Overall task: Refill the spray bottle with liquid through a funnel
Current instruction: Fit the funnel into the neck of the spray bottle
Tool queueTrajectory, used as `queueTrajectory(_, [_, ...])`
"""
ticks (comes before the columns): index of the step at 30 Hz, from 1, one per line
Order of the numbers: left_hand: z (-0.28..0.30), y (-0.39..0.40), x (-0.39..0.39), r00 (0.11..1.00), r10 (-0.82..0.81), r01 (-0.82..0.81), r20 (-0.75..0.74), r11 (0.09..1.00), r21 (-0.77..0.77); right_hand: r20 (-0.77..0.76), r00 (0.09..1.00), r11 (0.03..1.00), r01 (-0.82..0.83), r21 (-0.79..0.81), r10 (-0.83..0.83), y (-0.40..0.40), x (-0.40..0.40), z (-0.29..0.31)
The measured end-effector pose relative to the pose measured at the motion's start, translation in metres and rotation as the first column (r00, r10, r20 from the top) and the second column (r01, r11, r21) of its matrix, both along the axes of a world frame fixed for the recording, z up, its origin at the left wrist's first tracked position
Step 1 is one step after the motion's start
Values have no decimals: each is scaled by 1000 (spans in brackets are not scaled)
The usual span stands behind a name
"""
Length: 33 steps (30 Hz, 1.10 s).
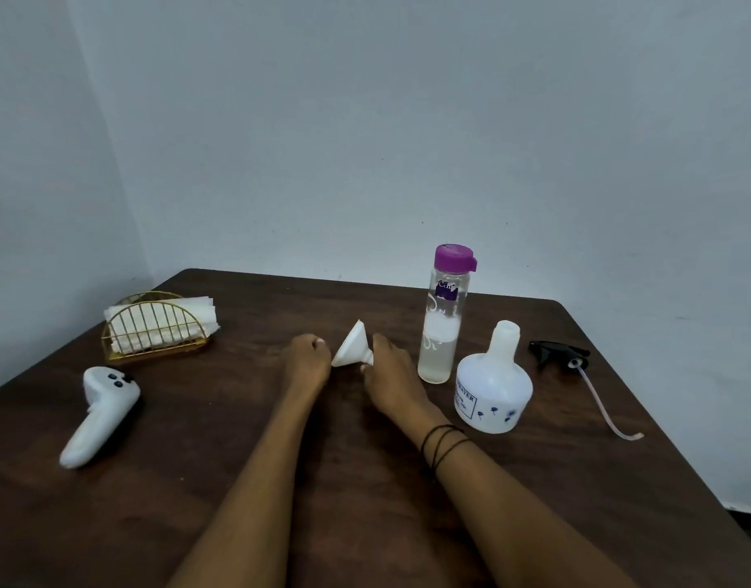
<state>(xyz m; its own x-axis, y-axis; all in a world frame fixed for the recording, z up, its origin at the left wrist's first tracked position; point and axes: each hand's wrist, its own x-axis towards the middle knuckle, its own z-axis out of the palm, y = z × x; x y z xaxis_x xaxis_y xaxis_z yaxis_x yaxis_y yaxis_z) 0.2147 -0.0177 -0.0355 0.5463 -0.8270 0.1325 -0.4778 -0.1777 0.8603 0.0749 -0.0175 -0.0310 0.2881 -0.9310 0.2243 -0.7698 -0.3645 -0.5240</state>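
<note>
**Funnel in hand, bottle neck waiting**

At the middle of the dark wooden tabletop [365, 502], your 2 hands frame the small white plastic funnel [351, 345], which lies tilted with its wide mouth up and away from you. Your right hand [388, 375] has its grip closed on the funnel's narrow stem; your left hand [308, 358] sits just beside the cone with fingers curled, but whether it touches or holds the rim cannot be told.

The squat white plastic spray bottle [494, 392] stands uncapped just right of your right hand, its black trigger spray head [560, 354] with the pale dip tube lying apart beyond it. The tall clear water bottle with the purple lid [441, 320] stands between funnel and spray bottle, roughly a third full, lid on.

To do this step well, turn the funnel stem-down, carry it over the open neck and seat it straight, so it will not tip while pouring. Steadying the bottle with your left hand would likely help.

The spray bottle's label reads partly "…RAYER", with small blue flower prints; the water bottle's purple marking is unreadable.
</note>
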Motion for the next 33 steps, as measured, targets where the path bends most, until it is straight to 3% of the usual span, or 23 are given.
queueTrajectory(3, [-3,-3,3,1000,-24,23,18,999,36,-6,1000,999,30,13,-30,-5,0,-3])
queueTrajectory(8, [-1,-1,-1,999,-43,44,-26,998,37,141,990,1000,25,15,-27,0,-4,0])
queueTrajectory(12, [18,11,-12,962,-22,0,-271,997,-79,264,964,999,33,-17,-27,12,-12,15])
queueTrajectory(17, [57,32,-40,779,-183,-87,-600,916,-391,359,933,986,88,-140,-32,36,-28,51])
queueTrajectory(21, [84,43,-70,585,-368,-125,-723,840,-528,428,904,961,125,-245,-8,50,-56,86])
queueTrajectory(24, [107,47,-91,450,-444,-85,-775,842,-532,491,871,949,139,-283,19,52,-82,102])
queueTrajectory(27, [124,48,-109,374,-450,38,-811,881,-471,554,832,962,131,-240,25,49,-104,109])
queueTrajectory(33, [143,46,-148,348,-485,173,-802,874,-454,563,825,961,114,-253,50,39,-140,103])
